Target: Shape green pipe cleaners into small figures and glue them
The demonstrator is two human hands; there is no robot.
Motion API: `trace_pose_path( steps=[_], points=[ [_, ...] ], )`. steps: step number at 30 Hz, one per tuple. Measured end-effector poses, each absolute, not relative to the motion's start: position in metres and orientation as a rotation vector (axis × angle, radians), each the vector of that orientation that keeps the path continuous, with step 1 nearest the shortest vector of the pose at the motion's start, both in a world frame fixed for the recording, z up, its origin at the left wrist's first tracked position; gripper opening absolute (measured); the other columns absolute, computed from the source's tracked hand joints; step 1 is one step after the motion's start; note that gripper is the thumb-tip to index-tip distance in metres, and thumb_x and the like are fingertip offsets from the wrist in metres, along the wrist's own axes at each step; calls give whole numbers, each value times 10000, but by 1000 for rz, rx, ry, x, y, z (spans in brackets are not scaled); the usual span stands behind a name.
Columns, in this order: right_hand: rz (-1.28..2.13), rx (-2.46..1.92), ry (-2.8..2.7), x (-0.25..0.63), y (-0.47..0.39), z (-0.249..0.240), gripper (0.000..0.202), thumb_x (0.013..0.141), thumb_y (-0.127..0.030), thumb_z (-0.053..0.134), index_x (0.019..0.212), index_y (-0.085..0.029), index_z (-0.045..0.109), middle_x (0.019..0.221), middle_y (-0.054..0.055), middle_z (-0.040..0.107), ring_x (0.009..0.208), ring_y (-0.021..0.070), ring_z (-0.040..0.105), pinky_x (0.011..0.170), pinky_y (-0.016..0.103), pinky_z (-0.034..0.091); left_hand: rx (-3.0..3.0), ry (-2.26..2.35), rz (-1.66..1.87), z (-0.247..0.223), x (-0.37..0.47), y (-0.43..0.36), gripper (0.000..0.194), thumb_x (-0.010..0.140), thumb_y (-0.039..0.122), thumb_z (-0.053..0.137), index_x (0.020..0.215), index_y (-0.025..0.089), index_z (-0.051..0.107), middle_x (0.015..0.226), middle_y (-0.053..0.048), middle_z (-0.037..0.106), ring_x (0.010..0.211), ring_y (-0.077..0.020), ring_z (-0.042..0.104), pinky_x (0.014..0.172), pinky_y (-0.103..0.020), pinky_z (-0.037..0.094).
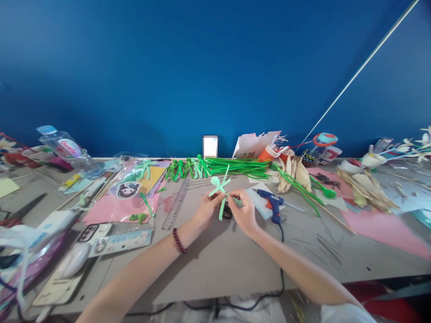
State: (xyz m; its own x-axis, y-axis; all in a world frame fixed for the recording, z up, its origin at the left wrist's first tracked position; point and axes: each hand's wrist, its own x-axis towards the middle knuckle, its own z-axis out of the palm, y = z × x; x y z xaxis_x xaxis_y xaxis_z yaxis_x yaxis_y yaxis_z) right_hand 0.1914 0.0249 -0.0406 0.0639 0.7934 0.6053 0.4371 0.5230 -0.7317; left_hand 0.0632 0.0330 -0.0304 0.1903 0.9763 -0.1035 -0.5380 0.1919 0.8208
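Note:
A small pale green figure of fuzzy pipe cleaners point(220, 185) is held up above the table, its thin limbs sticking out in several directions. My left hand point(208, 207), with a dark red bead bracelet on the wrist, pinches it from the left. From the other side my right hand point(244, 210) closes thumb and fingers on a limb near its middle. Dark scissor-like loops point(227, 212) show partly behind my hands. Beyond them, several finished-looking green pipe-cleaner figures point(188, 168) lie in a row beside a bundle of long green pipe cleaners point(239, 168).
A blue glue gun point(276, 204) lies to the right, its cord running over the front edge. A clear ruler point(177, 204) is at left, near a plastic bag point(129, 186). Further left are a bottle point(69, 148) and a white mouse point(76, 260). Dried husks point(296, 175) lie at right.

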Motion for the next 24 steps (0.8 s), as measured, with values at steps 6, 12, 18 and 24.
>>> trace_pose_path(
  steps=[6,12,18,24],
  points=[
    [185,-1046,-1594,204,24,-33,155,812,-261,531,954,-202,547,1097,111,545,1055,245,520,909,436,419,937,858,1273,-35,56,42,238,630,332,756,644,157,595,549,41,532,501,-76,479,552,-224,393],
    [-117,-1080,-1815,202,24,-36,213,736,-330,640,922,-224,635,1246,120,491,1147,302,463,966,510,368,983,936,1335,-36,56,44,254,569,328,787,637,159,611,593,22,591,536,-104,531,566,-242,423],
    [-55,-1079,-1810,200,28,-38,136,789,-223,574,896,-229,657,1163,98,551,1077,256,506,929,457,425,929,869,1324,-33,58,43,243,524,304,805,681,166,682,651,-18,655,544,-116,536,556,-252,438],
    [13,-1093,-1806,201,30,-40,115,801,-188,546,833,-213,653,1073,96,578,1028,245,525,886,439,442,962,915,1300,-34,57,43,192,545,296,786,630,159,682,619,-19,649,518,-118,532,559,-260,443]
  ],
)
